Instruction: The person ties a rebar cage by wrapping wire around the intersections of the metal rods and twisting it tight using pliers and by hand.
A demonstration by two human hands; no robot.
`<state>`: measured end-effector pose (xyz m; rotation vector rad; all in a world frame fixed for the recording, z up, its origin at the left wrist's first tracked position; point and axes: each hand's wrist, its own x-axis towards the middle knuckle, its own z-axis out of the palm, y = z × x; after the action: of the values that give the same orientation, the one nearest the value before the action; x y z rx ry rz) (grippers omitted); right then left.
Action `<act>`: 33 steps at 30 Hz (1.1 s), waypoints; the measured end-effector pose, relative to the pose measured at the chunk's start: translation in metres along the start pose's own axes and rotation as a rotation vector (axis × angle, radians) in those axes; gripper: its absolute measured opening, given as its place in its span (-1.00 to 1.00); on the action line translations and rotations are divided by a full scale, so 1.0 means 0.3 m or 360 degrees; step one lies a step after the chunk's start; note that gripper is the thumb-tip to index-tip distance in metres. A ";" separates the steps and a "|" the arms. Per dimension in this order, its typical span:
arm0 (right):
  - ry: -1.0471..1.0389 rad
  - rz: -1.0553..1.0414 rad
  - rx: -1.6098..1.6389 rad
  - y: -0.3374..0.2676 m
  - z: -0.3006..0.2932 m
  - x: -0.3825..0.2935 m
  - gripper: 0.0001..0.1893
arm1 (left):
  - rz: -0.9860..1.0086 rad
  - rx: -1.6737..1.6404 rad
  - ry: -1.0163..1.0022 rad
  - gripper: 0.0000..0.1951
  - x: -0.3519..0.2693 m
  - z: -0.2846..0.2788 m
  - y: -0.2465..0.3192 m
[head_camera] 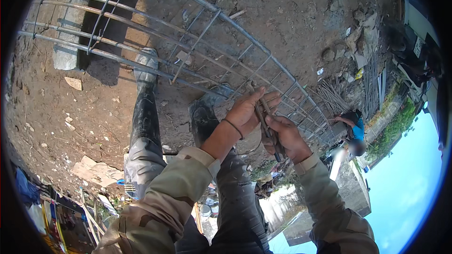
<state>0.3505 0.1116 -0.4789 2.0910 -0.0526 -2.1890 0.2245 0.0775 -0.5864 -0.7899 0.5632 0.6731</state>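
Observation:
Both hands are together in the middle of the head view, on a long, dark, rusty hand tool [264, 115] that looks like steel pincers. My left hand [243, 111] holds its upper part between thumb and fingers, and some of those fingers are spread. Lower down, my right hand [289, 135] grips the handles, whose ends show below the fingers. Just beyond the hands is a long rebar cage [197, 49] of lengthwise bars with square stirrups [197, 46]. How the tool's jaws stand is too small to tell. A thin wire [252, 151] curves beneath the hands.
Concrete blocks [67, 56] are under the cage at upper left. My boots [144, 77] stand on bare dirt close to the bars. Another person in blue [358, 130] is by the cage's far end, near a pile of cut rods [332, 97]. Cardboard [95, 171] lies at lower left.

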 end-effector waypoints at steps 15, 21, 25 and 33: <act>0.1074 -0.0983 -0.2778 -0.007 0.060 -0.138 -0.74 | 0.0409 -0.0374 0.0488 -0.86 0.134 0.106 -0.107; 0.0359 0.0441 -0.0082 -0.146 -0.040 -0.134 -0.66 | 0.0065 -0.0490 0.0315 -0.76 0.084 0.123 -0.029; 0.0408 -0.0094 -0.1348 -0.149 -0.001 -0.150 -0.62 | 0.0166 -0.0507 0.0234 -0.70 0.103 0.101 -0.050; 0.1018 -0.1257 -0.3211 -0.110 0.045 -0.124 -0.78 | 0.0260 -0.0795 0.0417 -0.68 0.151 0.137 -0.070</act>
<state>0.3368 0.1477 -0.4447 1.1322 2.0856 -0.4226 0.2780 0.1137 -0.5838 -1.3221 0.7135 0.8834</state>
